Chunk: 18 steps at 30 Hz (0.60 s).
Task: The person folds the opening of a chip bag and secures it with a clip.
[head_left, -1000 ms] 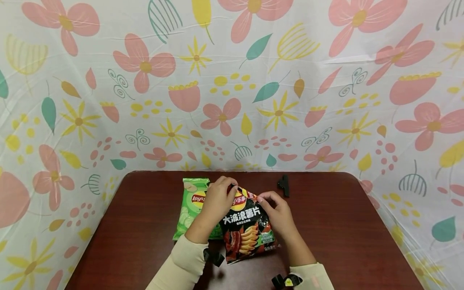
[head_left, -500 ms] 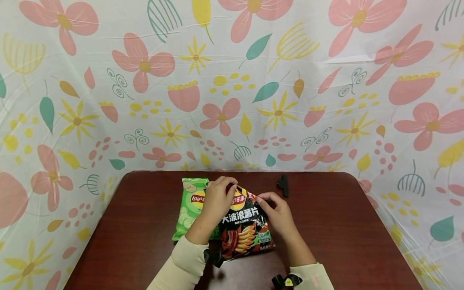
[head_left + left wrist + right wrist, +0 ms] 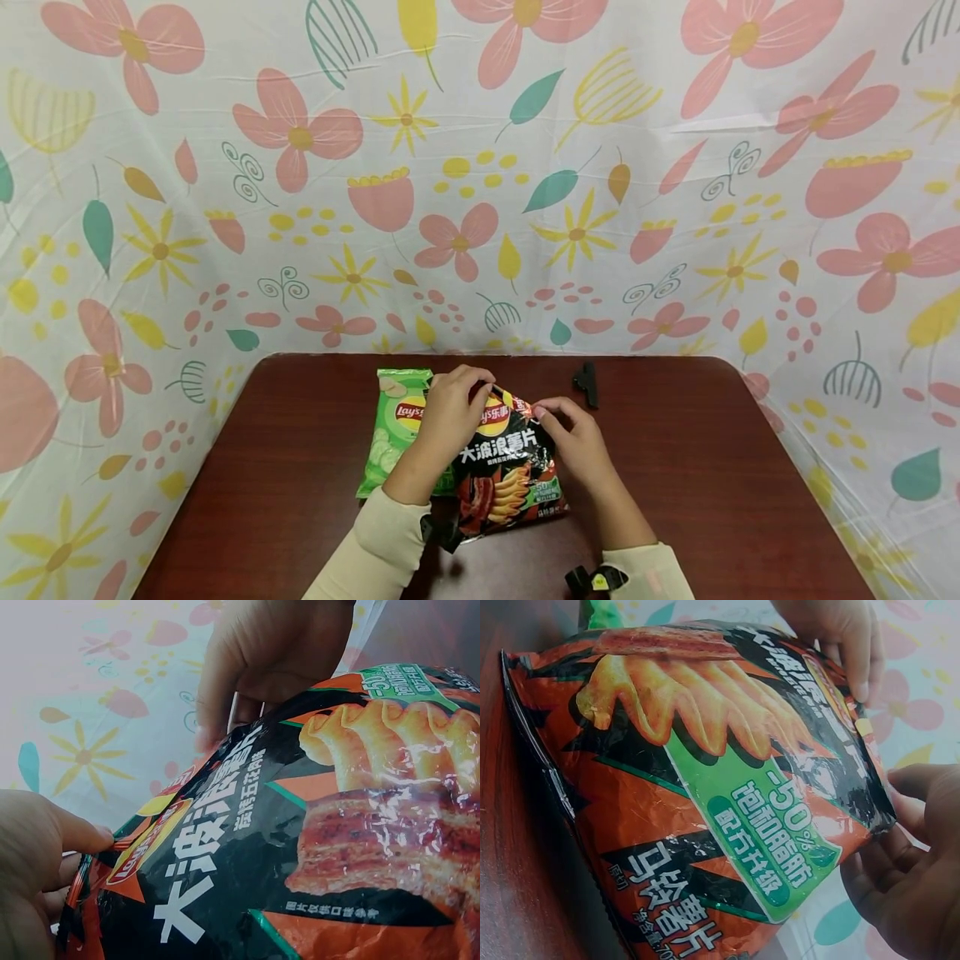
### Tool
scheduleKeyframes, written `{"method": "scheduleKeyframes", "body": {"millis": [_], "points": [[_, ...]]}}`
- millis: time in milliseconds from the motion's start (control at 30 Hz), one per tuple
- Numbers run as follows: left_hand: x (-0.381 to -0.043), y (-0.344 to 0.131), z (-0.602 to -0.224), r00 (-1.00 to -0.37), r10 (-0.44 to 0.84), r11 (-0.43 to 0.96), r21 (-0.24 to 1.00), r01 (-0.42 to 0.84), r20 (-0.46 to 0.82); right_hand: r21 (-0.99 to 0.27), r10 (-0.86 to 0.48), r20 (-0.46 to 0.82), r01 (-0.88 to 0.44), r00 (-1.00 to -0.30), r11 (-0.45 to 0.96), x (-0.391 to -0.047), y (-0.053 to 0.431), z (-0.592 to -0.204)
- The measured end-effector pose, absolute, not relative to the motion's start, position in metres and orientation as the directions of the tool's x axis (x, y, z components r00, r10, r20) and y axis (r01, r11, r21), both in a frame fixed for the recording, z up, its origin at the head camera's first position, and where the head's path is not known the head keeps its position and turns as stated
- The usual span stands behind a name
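Observation:
A black and orange potato chip bag (image 3: 510,475) stands out in the middle of the table, its printed front facing up. My left hand (image 3: 450,412) pinches its upper left corner between thumb and fingers. At the upper right corner, my right hand (image 3: 576,437) pinches the edge. A strip along the top, with a small red logo, looks folded over the front. In the right wrist view, the sealed lower end of the chip bag (image 3: 705,787) sits close over the table. Partly behind my left hand lies a green chip bag (image 3: 390,437).
A black clip (image 3: 587,385) lies near the back of the reddish-brown table (image 3: 712,467), right of the bags. Behind the table hangs a white cloth (image 3: 480,308) printed with flowers and leaves. Black camera mounts are strapped at both wrists.
The lower end of the black bag has shifted slightly left and toward the back. Both hands keep their grip at the top corners, almost still.

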State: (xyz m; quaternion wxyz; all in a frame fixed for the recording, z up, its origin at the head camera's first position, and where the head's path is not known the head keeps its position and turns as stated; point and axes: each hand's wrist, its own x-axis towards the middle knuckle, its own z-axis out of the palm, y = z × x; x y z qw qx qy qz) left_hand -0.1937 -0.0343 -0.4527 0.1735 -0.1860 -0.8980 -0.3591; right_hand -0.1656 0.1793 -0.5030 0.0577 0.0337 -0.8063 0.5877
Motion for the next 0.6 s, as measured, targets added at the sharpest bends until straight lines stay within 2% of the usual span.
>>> {"method": "scheduleKeyframes", "body": {"millis": [600], "points": [[-0.193,-0.034,-0.454,-0.866,0.217,0.687,0.560,0.464,0.451,-0.915,0.032,0.084,-0.065,-0.996,0.397,-0.180,0.201,-0.515]]}}
